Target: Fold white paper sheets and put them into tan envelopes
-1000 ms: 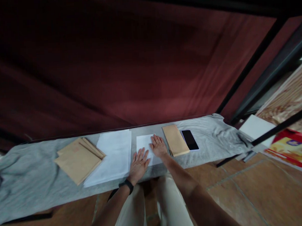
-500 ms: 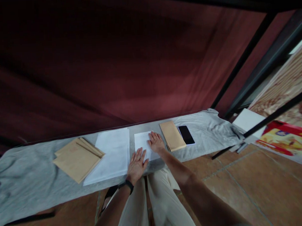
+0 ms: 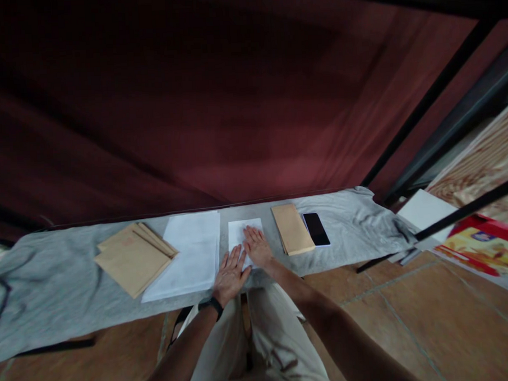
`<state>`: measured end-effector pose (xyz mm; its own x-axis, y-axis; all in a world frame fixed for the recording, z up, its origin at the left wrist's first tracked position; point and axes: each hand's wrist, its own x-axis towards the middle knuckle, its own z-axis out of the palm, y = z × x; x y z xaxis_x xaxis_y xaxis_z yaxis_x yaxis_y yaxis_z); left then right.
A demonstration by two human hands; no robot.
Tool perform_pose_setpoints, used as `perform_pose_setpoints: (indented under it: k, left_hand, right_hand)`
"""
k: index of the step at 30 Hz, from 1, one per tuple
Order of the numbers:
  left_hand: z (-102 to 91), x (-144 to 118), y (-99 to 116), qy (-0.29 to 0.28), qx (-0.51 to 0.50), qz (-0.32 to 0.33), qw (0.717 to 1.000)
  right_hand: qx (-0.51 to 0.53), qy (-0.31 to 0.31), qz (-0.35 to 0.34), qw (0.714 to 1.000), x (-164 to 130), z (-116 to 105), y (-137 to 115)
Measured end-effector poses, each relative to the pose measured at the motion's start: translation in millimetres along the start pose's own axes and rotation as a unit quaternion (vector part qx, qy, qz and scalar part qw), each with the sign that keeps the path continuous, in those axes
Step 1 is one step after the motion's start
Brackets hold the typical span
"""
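- Folded white paper [image 3: 240,231] is lying on the grey-covered desk [image 3: 64,277], between the white sheets [image 3: 191,252] and the right-hand brown envelope [image 3: 292,228].
- Left hand [image 3: 229,274] and right hand [image 3: 256,247] are pressing it flat, fingers released and spread.

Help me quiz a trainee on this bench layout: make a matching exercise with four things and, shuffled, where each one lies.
Things:
1. phone
2. folded white sheet
3. fanned brown envelopes
4. large white sheets

Places:
A. under both hands
B. far left of the row
C. far right of the row
D. between the fanned envelopes and the hands

Pairs: 1-C, 2-A, 3-B, 4-D
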<state>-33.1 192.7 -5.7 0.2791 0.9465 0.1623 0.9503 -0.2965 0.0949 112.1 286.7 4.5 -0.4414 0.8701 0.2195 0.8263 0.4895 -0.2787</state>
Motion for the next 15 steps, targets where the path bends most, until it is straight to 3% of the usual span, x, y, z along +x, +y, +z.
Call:
perform_pose_setpoints:
  k: [5, 9, 11, 15]
  left_hand:
    - [4.8, -4, -1, 0.001, 0.001, -0.002, 1.0]
    - [6.8, 4, 14, 0.014, 0.006, -0.07, 0.997]
    - [6.3, 20, 25, 0.021, 0.002, -0.108, 0.994]
    - [7.6, 69, 43, 0.013, -0.037, -0.084, 0.996]
  right_hand:
    - [-0.004, 0.018, 0.008, 1.0, -41, 7, -4]
    - [-0.014, 0.05, 0.027, 0.998, -66, 2, 8]
    - [-0.021, 0.043, 0.03, 0.998, -72, -2, 11]
    - [-0.025, 0.002, 0.026, 0.999, -72, -6, 12]
